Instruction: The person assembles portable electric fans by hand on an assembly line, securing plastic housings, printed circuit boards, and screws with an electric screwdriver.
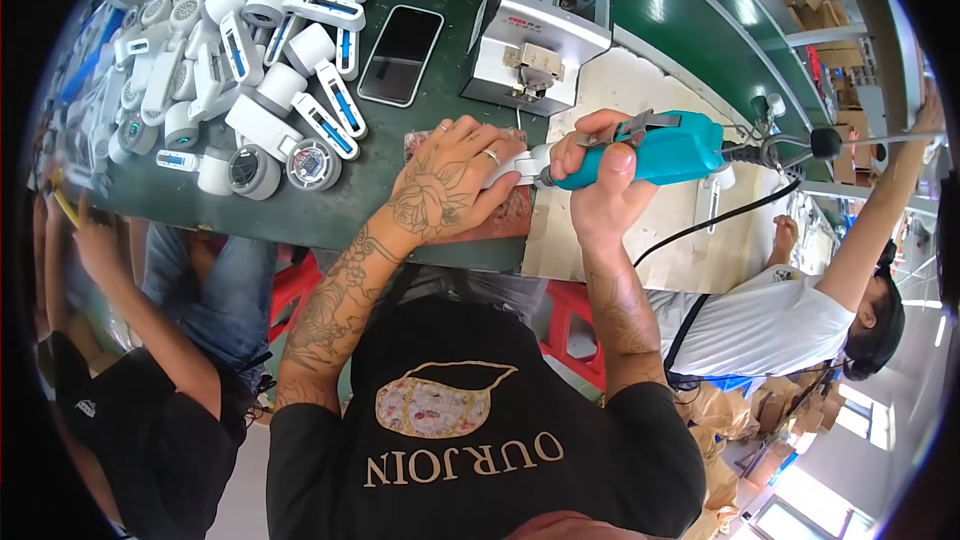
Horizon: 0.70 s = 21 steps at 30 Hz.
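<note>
My right hand is wrapped round a teal electric screwdriver, which lies level with its tip pointing left. That tip meets the end of a white plastic part, apparently a handle like those in the pile. Over the part my left hand is closed, pressing it against a reddish block on the table; the fingers cover much of it. Whether a screw sits at the tip is hidden.
White fan-like housings, several with blue strips, are heaped at the left of the green table. A phone lies beside them. Behind stands a grey metal machine. A black cable hangs at right. People sit on both sides.
</note>
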Tool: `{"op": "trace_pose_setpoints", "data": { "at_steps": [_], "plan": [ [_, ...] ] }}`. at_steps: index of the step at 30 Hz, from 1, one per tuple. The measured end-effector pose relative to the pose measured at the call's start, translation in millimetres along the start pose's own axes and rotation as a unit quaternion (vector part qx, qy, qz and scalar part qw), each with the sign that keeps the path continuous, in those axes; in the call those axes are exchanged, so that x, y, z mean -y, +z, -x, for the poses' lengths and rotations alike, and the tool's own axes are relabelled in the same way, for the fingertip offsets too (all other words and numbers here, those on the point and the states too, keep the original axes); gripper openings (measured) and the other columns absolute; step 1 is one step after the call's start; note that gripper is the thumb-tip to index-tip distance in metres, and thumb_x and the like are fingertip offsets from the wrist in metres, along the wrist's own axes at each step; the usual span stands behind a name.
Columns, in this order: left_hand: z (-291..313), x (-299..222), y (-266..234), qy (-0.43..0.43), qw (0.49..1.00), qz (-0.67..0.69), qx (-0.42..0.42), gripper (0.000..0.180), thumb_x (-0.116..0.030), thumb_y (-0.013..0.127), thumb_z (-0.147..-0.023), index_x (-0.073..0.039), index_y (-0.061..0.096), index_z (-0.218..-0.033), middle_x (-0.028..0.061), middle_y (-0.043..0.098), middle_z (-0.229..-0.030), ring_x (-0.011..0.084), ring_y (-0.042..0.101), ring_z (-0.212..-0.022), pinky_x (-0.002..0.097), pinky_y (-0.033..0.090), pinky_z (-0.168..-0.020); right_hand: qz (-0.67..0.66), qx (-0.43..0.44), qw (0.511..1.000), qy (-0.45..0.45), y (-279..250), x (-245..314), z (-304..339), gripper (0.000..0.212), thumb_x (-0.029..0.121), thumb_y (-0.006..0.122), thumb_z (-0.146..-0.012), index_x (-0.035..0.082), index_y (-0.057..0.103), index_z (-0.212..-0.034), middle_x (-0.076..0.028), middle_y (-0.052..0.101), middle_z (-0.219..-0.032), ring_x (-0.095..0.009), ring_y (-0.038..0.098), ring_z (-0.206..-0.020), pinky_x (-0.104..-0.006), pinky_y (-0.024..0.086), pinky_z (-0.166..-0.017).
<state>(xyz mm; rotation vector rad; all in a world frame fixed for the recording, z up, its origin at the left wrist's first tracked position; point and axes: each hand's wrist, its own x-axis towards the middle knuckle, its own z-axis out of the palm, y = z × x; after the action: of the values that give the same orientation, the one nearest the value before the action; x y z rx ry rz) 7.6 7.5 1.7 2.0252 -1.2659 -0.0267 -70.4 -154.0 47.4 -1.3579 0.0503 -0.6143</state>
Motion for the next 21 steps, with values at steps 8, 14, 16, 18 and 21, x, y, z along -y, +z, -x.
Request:
{"op": "trace_pose_setpoints", "data": {
  "at_steps": [8,14,16,18,21],
  "plan": [
    [-3,0,2,0.016,1.0,-0.021,-0.003,0.034,-0.028,0.059,-0.092,-0.007,0.064,-0.119,0.0053,0.06,-0.115,0.0259,0.054,-0.101,0.0416,0.043,-0.09,0.032,0.002,0.999,-0.016,-2,-14,6,0.051,0.049,0.068,-0.091,0.001,0.049,-0.095,-0.007,0.051,-0.067,-0.018,0.051,-0.059,-0.0331,0.045,-0.055],
    [-8,2,1,0.006,1.0,-0.004,0.009,0.032,-0.027,0.06,-0.092,-0.007,0.064,-0.116,0.0044,0.06,-0.117,0.0264,0.053,-0.1,0.0412,0.042,-0.091,0.005,0.021,0.999,-0.028,-2,-21,4,0.048,0.047,0.069,-0.091,0.003,0.049,-0.093,-0.006,0.051,-0.068,-0.017,0.051,-0.059,-0.0333,0.045,-0.055],
    [-6,2,-1,-0.002,1.0,-0.017,-0.018,0.031,-0.027,0.062,-0.09,-0.007,0.064,-0.113,0.0029,0.06,-0.116,0.0265,0.054,-0.1,0.0411,0.043,-0.09,0.013,0.032,0.999,-0.022,2,-21,5,0.047,0.046,0.068,-0.092,0.002,0.05,-0.095,-0.006,0.052,-0.069,-0.017,0.052,-0.059,-0.0333,0.046,-0.055],
    [-2,-1,-3,0.014,0.999,-0.023,-0.019,0.03,-0.027,0.063,-0.089,-0.007,0.065,-0.111,0.0026,0.061,-0.116,0.0265,0.056,-0.099,0.0412,0.044,-0.09,0.04,0.019,0.999,-0.024,-1,-23,10,0.047,0.047,0.067,-0.092,0.002,0.052,-0.096,-0.006,0.053,-0.07,-0.017,0.053,-0.06,-0.0332,0.046,-0.055],
    [1,4,2,0.077,0.994,-0.036,-0.061,0.028,-0.028,0.068,-0.085,-0.01,0.066,-0.106,0.0031,0.062,-0.115,0.0263,0.059,-0.099,0.0422,0.046,-0.09,0.075,-0.079,0.994,0.026,-14,-28,18,0.049,0.048,0.066,-0.092,0.001,0.055,-0.101,-0.007,0.057,-0.075,-0.018,0.055,-0.062,-0.0325,0.046,-0.056]
  ]
}}
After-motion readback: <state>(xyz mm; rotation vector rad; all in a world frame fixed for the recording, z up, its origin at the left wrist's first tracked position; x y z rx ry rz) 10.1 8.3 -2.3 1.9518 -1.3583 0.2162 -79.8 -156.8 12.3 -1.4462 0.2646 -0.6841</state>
